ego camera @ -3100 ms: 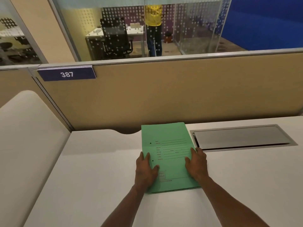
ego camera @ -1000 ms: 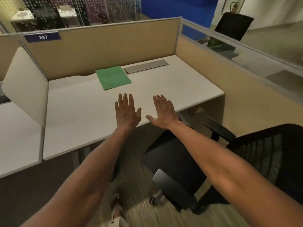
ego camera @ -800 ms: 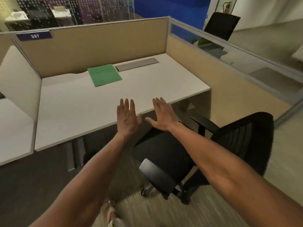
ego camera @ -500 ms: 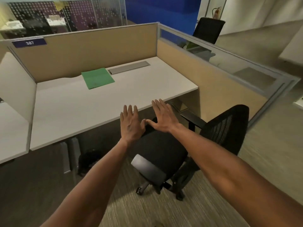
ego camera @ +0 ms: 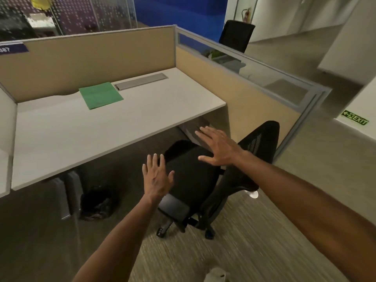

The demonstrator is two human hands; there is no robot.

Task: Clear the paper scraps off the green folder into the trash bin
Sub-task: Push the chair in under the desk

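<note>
The green folder (ego camera: 100,95) lies flat at the back of the white desk (ego camera: 85,127), next to the partition; I see no paper scraps on it. A dark bin with a black liner (ego camera: 95,202) stands on the floor under the desk, partly in shadow. My left hand (ego camera: 156,176) is held out in the air, fingers spread, holding nothing, over the edge of a black chair seat. My right hand (ego camera: 217,147) is also spread and holds nothing, hovering above the chair, well away from the folder.
A black office chair (ego camera: 205,180) stands in front of the desk's right end. A grey cable hatch (ego camera: 140,81) is set in the desk beside the folder. Tan partitions (ego camera: 97,58) close the back and right. Carpeted floor lies around me.
I have stepped back from the desk and the view has swung right. Both hands left the folder earlier and stay spread in the air; the right hand has risen apart from the left.
</note>
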